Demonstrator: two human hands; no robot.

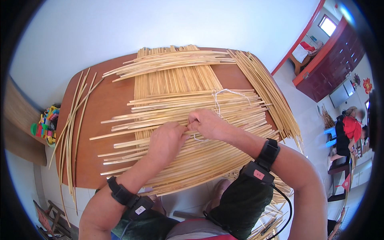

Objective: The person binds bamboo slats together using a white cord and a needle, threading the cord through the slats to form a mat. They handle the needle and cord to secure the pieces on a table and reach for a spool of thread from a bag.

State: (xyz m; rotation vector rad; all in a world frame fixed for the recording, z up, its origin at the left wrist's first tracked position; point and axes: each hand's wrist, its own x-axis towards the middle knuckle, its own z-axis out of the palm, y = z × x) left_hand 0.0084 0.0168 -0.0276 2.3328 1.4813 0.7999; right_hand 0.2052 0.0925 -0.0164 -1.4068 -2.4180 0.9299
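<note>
Many pale straw-coloured reeds [176, 172] lie crosswise over a woven reed mat [180, 78] on a brown table [86, 152]. My left hand [167, 140] is on the crosswise reeds with its fingers closed, their tips near those of my other hand; what they grip is hidden. My right hand [205, 123] is beside it, fingers pinched among the reeds and white string. The string [217, 100] runs in loose loops across the reeds above my right hand and shows again just below it. What my right fingertips hold is too small to make out.
Loose reeds [70, 132] lie at the table's left, a long bundle [268, 92] at its right. Coloured plastic toys [50, 120] sit on a wooden unit at left. A person in red [348, 132] is at the right near a blue stool [331, 138]. A white wall stands behind.
</note>
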